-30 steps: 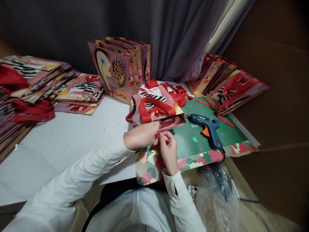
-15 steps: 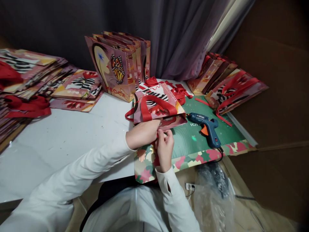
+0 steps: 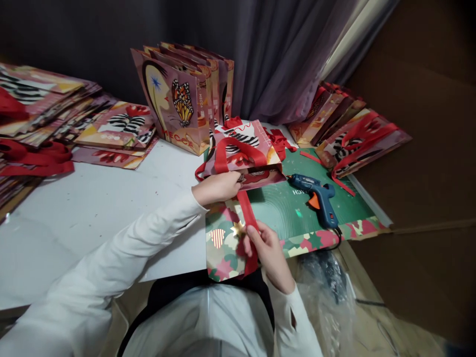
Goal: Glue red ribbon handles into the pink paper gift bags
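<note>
A patterned paper gift bag (image 3: 268, 154) lies on its side, its mouth facing me and a red ribbon handle looped over its top face. My left hand (image 3: 219, 188) is closed at the left of the mouth, gripping the bag's edge; some fingertips are hidden inside. From the mouth a flat red ribbon (image 3: 246, 208) runs down toward my body. My right hand (image 3: 269, 250) pinches that ribbon between thumb and fingers, below the bag. To the right, a blue glue gun (image 3: 320, 198) with an orange trigger lies with its nozzle close to the bag's corner.
Several bags (image 3: 174, 104) stand upright at the back, with more bags (image 3: 366, 144) at the right. Flat bags (image 3: 115, 126) are piled at the left with red ribbons (image 3: 40, 157). A green board (image 3: 282, 218) covers part of the white table (image 3: 111, 218). A cardboard wall (image 3: 420, 148) rises at right.
My right hand has moved down and right with the ribbon, away from my left hand, exposing a length of it. My left hand has shifted up slightly to the bag's mouth.
</note>
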Demonstrator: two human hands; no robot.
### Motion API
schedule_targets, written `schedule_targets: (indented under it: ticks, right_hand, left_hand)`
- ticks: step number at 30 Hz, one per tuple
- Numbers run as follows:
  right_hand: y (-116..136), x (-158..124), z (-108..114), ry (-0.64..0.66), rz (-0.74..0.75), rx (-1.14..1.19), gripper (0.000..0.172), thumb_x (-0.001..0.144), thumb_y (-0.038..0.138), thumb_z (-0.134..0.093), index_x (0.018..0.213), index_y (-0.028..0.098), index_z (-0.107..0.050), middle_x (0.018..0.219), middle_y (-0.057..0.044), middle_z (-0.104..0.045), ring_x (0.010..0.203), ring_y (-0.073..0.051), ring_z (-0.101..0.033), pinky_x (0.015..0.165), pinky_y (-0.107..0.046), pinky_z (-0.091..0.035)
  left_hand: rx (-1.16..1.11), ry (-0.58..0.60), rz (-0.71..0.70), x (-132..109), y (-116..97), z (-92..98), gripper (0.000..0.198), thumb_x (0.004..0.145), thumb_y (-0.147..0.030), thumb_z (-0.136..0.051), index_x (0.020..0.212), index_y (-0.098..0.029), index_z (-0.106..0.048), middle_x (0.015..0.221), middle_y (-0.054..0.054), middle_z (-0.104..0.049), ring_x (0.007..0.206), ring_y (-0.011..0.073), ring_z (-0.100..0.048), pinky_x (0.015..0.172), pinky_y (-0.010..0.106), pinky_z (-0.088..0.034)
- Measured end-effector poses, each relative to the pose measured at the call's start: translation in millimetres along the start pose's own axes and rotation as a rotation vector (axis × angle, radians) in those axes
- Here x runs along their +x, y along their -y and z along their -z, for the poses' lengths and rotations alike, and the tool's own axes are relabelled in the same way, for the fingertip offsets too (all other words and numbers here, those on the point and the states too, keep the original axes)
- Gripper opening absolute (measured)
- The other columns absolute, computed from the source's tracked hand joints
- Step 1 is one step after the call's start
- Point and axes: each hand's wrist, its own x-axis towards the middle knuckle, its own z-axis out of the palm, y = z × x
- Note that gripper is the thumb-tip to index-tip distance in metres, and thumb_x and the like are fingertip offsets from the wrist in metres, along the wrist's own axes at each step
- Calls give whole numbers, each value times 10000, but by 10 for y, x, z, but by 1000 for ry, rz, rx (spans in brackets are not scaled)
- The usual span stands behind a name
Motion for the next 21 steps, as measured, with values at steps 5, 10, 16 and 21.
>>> schedule_targets:
  ticks: [5, 10, 16, 21]
  right_hand:
    - [-162, -714, 356, -85, -122, -123, 408, 878, 583, -570, 780, 191, -628, 475, 27, -520, 460, -120, -459, 518, -255, -392]
    - [-238, -1223, 865, -255, -231, -305, 397, 785, 594, -664, 710, 206, -697, 494, -14, -564, 463, -160, -505, 485, -283, -434]
    - [97, -1135, 1330, -934, 1, -353, 384, 558, 470, -859, 806, 201, -743, 742, -51, -702, 687, -197, -628, 607, -279, -517]
    - [252, -513, 1108, -838, 393, 237, 287, 613, 378, -833, 794, 232, -665, 1084, -30, -709, 910, -162, -673, 840, -315, -535]
  left_hand:
    - [-15, -26, -6, 228, 228, 62, 409, 924, -281, -416, 1293, -170, -551, 1244, 98, -674, 1036, 193, -660, 874, 214, -477]
    - [-24, -48, -14, 426, 404, -14, 425, 903, -284, -451, 1299, -174, -554, 1262, 89, -668, 1054, 182, -650, 881, 181, -462]
    - [-14, -12, 30, 483, 409, -134, 364, 909, -281, -412, 1173, -160, -631, 1117, 115, -716, 896, 196, -692, 779, 226, -499]
    - [-23, -1, 23, 467, 376, -203, 325, 887, -227, -451, 1140, -159, -643, 1081, 124, -725, 905, 207, -699, 791, 245, -509]
